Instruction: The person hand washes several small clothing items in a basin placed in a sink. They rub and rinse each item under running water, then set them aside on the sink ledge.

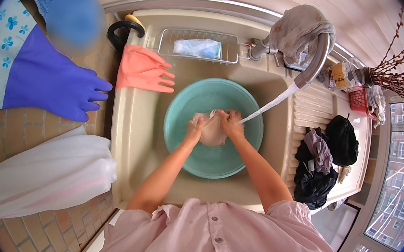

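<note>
A round teal basin [174, 108] sits in a cream laundry sink [157, 131] with water in it. Low in the basin, both my hands hold a beige piece of thin cloth [212, 130]. My left hand [195, 129] grips its left side, and my right hand [231, 122] grips the right side, where the fabric is bunched. From the metal faucet [311, 73] at the upper right, a stream of water [271, 104] runs down onto my right hand. A greyish wet cloth [294, 33] is draped over the faucet's neck.
A coral rubber glove [142, 71] hangs over the sink's left rim, near a black curved handle [120, 32]. A wire rack [231, 52] holds a plastic packet [198, 48]. Dark garments [313, 184] lie on the ribbed washboard [307, 107] side. Purple long gloves [52, 76] hang on the left brick wall [54, 234].
</note>
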{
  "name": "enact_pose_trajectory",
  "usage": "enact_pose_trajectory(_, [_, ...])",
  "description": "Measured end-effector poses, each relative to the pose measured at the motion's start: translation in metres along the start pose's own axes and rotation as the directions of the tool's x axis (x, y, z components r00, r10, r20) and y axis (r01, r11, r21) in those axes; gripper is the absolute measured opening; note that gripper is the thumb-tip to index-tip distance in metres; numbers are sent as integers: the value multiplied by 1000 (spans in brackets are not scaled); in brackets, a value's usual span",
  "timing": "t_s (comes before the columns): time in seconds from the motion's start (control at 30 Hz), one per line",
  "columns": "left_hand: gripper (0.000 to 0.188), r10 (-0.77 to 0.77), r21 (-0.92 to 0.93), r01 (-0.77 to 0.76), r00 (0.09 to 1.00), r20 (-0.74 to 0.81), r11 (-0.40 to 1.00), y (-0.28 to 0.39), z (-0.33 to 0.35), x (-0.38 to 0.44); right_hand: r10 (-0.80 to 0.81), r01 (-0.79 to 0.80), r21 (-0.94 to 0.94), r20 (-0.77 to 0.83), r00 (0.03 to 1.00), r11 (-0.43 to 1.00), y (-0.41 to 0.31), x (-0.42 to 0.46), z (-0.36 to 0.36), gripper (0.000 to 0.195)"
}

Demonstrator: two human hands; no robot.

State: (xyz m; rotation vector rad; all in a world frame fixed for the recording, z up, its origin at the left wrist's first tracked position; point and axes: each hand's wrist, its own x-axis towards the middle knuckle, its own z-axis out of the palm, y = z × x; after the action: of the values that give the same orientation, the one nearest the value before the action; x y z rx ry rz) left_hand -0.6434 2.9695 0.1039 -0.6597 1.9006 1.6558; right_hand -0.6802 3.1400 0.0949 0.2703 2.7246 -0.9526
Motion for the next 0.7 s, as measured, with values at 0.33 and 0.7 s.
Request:
enact_pose_trajectory(0.33, [44, 126, 605, -794, 596, 793, -51, -28, 17, -114, -123, 294, -637, 299, 946, 713, 27, -24, 47, 71])
enact_pose_trajectory(0.7, [9, 183, 460, -833, 422, 888, -309, -36, -9, -104, -293, 602, -353, 631, 718, 716, 41, 84, -21, 35])
